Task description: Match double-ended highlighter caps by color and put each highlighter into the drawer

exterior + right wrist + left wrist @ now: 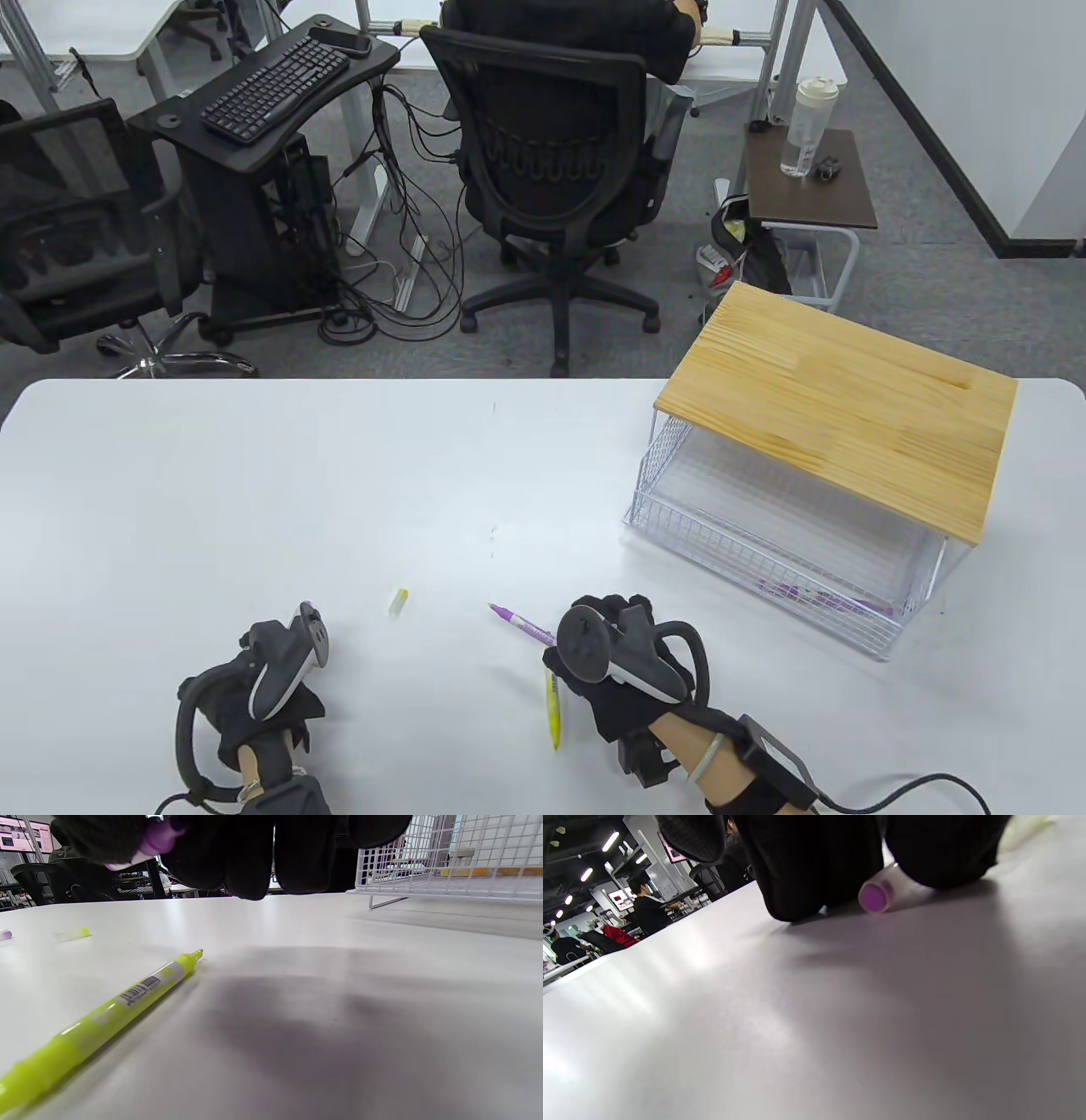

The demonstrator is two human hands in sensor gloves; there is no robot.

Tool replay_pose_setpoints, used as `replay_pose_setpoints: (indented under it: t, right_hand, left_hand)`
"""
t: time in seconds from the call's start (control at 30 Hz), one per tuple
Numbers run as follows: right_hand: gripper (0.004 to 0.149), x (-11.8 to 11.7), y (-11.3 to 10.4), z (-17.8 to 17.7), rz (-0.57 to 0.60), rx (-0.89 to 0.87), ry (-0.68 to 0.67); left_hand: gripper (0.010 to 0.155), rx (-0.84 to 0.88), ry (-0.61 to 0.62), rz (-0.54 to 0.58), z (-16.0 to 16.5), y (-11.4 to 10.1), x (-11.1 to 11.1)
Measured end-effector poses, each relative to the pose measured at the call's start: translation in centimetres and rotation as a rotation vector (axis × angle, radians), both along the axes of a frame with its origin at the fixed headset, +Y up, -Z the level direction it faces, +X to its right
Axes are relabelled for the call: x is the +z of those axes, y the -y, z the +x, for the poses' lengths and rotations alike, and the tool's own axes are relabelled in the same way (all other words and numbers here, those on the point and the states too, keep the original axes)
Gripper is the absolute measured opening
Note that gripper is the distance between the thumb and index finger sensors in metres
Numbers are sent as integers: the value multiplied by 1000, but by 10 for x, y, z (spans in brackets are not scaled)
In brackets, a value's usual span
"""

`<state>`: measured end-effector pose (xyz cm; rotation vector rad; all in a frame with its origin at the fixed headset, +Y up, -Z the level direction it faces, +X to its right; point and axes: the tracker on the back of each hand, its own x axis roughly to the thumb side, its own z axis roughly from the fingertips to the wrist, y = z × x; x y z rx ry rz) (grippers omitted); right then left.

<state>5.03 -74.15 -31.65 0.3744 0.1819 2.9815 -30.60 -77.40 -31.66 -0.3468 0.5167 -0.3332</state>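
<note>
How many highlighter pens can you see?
3: a purple pen in the right hand, a yellow pen on the table beside it, and one purple pen in the drawer. More may be hidden there.
</note>
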Motion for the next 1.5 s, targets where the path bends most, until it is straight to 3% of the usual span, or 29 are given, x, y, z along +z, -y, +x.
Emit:
replay_pose_setpoints:
  t: [0.2,0.33,0.5,0.6,0.8,1.0,1.17,1.5]
  right_hand:
    - [48,0,0,0,-1,10,2]
    - [48,0,-1,0,0,5,6]
    - [48,-1,-2,1,12,-12,15]
    - [47,-1,-2,2,30,-12,24]
    - [46,-1,-6,6,65,-44,44]
    - [47,1,-12,9,105,-94,52]
    - [47,5,-18,9,119,-125,23]
    - [47,15,-26,6,160,-135,-14]
  left_hand:
    - [70,-98,24,-18,9,3,-4]
    - [68,-12,29,55,1,-5,1]
    - [61,289,174,518,14,-40,10]
    - [59,441,280,678,34,-56,11]
    - [60,550,467,693,71,-69,11]
    - [62,493,626,694,101,-75,15]
    - [53,453,698,651,118,-74,17]
    - [49,387,733,591,130,-67,15]
